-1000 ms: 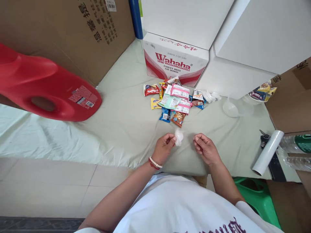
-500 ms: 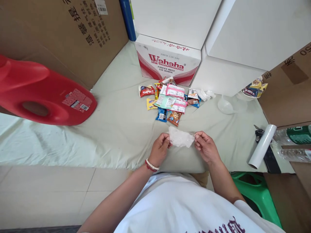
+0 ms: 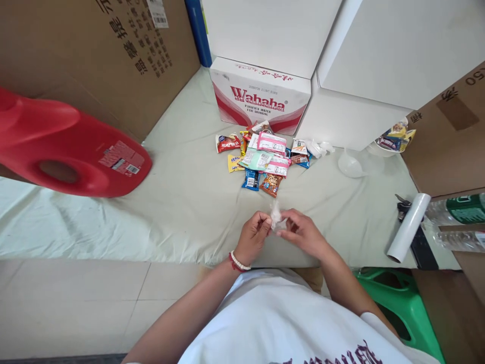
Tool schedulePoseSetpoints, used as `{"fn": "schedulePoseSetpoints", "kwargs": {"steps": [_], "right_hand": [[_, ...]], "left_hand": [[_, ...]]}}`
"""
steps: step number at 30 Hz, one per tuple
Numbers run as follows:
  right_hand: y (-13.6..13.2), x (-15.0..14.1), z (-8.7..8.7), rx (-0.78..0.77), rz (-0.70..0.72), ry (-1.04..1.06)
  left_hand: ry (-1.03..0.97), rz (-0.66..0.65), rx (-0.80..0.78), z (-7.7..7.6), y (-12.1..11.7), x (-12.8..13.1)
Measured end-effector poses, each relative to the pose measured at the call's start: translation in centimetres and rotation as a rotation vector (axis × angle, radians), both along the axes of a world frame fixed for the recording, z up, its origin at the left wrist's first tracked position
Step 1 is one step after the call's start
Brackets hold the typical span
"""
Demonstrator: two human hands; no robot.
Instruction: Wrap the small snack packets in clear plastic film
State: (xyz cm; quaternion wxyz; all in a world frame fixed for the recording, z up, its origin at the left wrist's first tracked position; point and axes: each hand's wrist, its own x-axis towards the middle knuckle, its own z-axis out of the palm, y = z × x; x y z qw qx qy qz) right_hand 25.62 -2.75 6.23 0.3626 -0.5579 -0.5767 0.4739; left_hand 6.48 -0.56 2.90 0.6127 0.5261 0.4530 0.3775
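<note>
Just above the table's near edge, my left hand [image 3: 255, 233] pinches a bunched piece of thin clear plastic [image 3: 276, 213] between thumb and fingers. Whether it is a bag or loose film, I cannot tell. My right hand [image 3: 302, 231] is at the plastic's right side, thumb and forefinger apart, their tips close to or touching it. Beyond my hands lies a pile of small snack packets: a brown cookie packet [image 3: 271, 185] and a blue packet [image 3: 251, 179] are nearest, with a pink-and-white packet [image 3: 272, 143] and a pale green packet [image 3: 256, 158] on top.
A Wahaha carton [image 3: 261, 98] stands behind the packets. At left lies a large red jug [image 3: 91, 151]. On the right are a clear plastic bowl [image 3: 349, 166], crumpled white plastic [image 3: 319, 148], a bowl of packets [image 3: 382, 148], a white roll [image 3: 409, 227] and bottles [image 3: 464, 210]. A green stool [image 3: 411, 308] stands below.
The plastic was stretched flat between both hands and is now bunched into a narrow clump at my left fingertips. My right hand has moved left toward it and its pinch has loosened.
</note>
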Motion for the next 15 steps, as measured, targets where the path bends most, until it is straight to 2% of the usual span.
{"fn": "schedulePoseSetpoints", "kwargs": {"steps": [1, 3, 6, 10, 15], "right_hand": [[0.2, -0.6, -0.3, -0.032, 0.023, 0.023], [0.5, -1.0, -1.1, -0.085, -0.032, 0.104], [0.3, 0.2, -1.9, -0.126, -0.238, 0.27], [-0.8, 2.7, -2.1, -0.159, -0.487, 0.531], [-2.3, 4.6, -1.8, -0.118, -0.603, 0.732]], "left_hand": [[-0.005, 0.011, -0.006, -0.1, 0.0, 0.0], [-0.028, 0.053, -0.038, -0.5, 0.1, -0.2], [-0.088, 0.127, -0.101, -1.4, 0.4, -1.0], [-0.14, 0.193, -0.14, -2.2, 0.5, -2.1], [-0.042, 0.146, -0.075, -2.5, 0.2, -3.7]]}}
